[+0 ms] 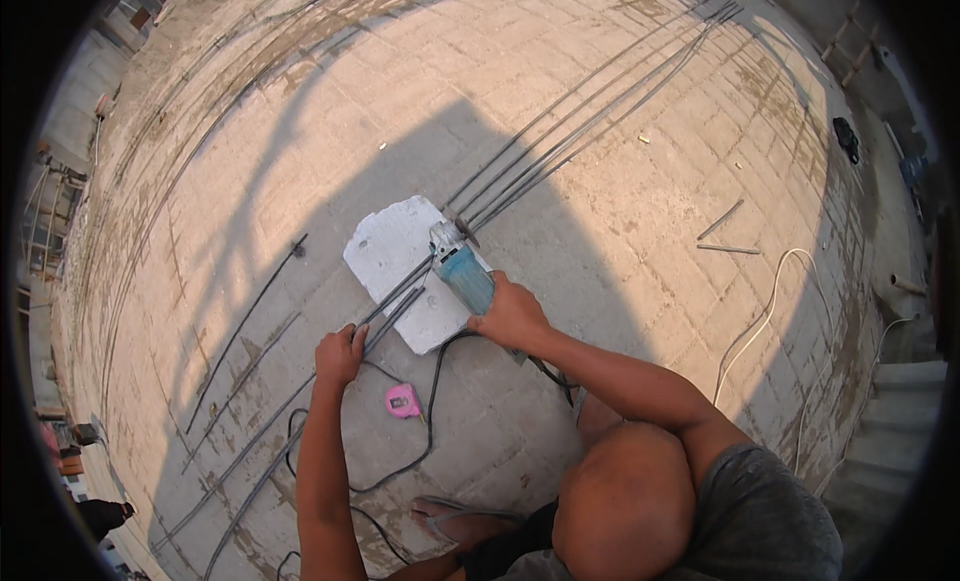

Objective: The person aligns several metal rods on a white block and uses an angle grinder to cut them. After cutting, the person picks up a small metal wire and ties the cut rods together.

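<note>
Closest to us, a bent knee (625,506); past it, the right hand (512,316) grips a blue grinder (466,281) over a pale slab (390,236). The left hand (341,355) is wrapped round dark rods (398,292) reaching over it, near a pink tape measure (402,401).

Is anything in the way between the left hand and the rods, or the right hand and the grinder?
Nothing visible is: the left hand grips some of the rods, and the right hand is on the grinder. The tape measure lies on the ground, apart from both hands.
</note>
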`<state>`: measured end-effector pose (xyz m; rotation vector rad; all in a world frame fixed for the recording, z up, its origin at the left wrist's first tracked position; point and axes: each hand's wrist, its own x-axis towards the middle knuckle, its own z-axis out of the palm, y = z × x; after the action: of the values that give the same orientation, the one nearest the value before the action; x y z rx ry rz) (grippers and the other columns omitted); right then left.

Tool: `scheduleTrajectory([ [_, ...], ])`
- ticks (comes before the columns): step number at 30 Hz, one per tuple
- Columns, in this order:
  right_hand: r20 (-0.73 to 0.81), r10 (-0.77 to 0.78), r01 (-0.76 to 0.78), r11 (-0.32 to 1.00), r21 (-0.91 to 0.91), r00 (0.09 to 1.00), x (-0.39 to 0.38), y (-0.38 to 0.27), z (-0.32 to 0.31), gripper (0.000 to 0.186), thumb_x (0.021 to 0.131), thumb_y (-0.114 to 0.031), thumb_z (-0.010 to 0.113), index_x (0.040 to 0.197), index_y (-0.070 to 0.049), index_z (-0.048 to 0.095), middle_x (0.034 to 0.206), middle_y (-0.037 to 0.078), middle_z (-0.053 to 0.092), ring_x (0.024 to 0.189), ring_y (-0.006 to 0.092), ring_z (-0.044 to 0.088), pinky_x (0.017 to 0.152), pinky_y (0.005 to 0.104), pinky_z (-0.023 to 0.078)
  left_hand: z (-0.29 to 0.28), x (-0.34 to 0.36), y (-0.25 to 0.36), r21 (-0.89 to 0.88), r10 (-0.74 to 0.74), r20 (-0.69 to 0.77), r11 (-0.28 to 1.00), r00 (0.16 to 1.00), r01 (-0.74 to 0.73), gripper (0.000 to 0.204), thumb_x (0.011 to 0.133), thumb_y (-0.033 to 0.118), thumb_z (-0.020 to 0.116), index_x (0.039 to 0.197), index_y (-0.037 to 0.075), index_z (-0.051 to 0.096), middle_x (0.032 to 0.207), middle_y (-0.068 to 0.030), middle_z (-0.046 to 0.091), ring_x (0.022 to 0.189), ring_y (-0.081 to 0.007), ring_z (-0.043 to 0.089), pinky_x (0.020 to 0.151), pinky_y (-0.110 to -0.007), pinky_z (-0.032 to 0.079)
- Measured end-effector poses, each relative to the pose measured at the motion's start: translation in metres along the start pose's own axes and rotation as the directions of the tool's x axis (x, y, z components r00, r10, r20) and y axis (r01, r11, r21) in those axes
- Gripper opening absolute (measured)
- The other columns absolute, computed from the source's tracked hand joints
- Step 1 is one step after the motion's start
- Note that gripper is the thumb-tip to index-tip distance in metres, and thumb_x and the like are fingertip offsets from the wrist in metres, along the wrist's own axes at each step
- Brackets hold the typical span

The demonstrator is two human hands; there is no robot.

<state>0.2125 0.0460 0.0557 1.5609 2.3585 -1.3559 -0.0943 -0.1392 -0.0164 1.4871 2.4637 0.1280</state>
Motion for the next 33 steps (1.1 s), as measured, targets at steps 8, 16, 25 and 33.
scheduleTrajectory([
  [8,0.007,0.012,-0.012,1.000,0.006,1.000,0.000,0.000,0.001,0.082,0.076,-0.033,0.084,0.137,0.008,0.048,0.113,0.029,0.070,0.106,0.0434,0.070,0.093,0.0484,0.057,0.002,-0.001,-0.003,-0.006,0.045,-0.029,0.999,0.999,-0.045,0.050,0.105,0.050,0.053,0.087,0.005,0.066,0.076,-0.0278,0.067,0.076,-0.0487,0.066,0.068,-0.057,0.051],
  [16,-0.042,-0.026,0.026,1.000,-0.010,0.999,0.005,0.008,0.009,0.082,0.074,-0.031,0.084,0.137,0.008,0.050,0.113,0.031,0.070,0.107,0.0438,0.071,0.095,0.0477,0.056,-0.006,-0.002,0.001,-0.048,0.010,0.036,0.999,0.999,-0.009,0.051,0.104,0.051,0.051,0.089,0.006,0.068,0.076,-0.0250,0.068,0.078,-0.0471,0.067,0.071,-0.056,0.052],
  [25,-0.079,-0.156,0.159,0.987,0.028,0.985,0.026,0.032,0.022,0.083,0.069,-0.019,0.079,0.141,0.011,0.049,0.127,0.031,0.063,0.119,0.0434,0.064,0.103,0.0453,0.049,-0.008,-0.013,-0.006,-0.122,0.043,-0.028,0.992,0.999,-0.046,0.058,0.103,0.058,0.048,0.090,0.008,0.074,0.081,-0.0213,0.071,0.082,-0.0425,0.070,0.076,-0.053,0.055],
  [33,-0.116,-0.172,0.173,0.985,-0.003,0.978,0.038,0.048,0.029,0.088,0.069,-0.018,0.077,0.144,0.012,0.045,0.134,0.032,0.059,0.125,0.0443,0.059,0.109,0.0452,0.045,0.005,-0.011,-0.013,-0.153,0.065,-0.067,0.985,0.996,-0.075,0.057,0.103,0.058,0.049,0.088,0.008,0.074,0.082,-0.0204,0.071,0.084,-0.0411,0.071,0.078,-0.053,0.054],
])
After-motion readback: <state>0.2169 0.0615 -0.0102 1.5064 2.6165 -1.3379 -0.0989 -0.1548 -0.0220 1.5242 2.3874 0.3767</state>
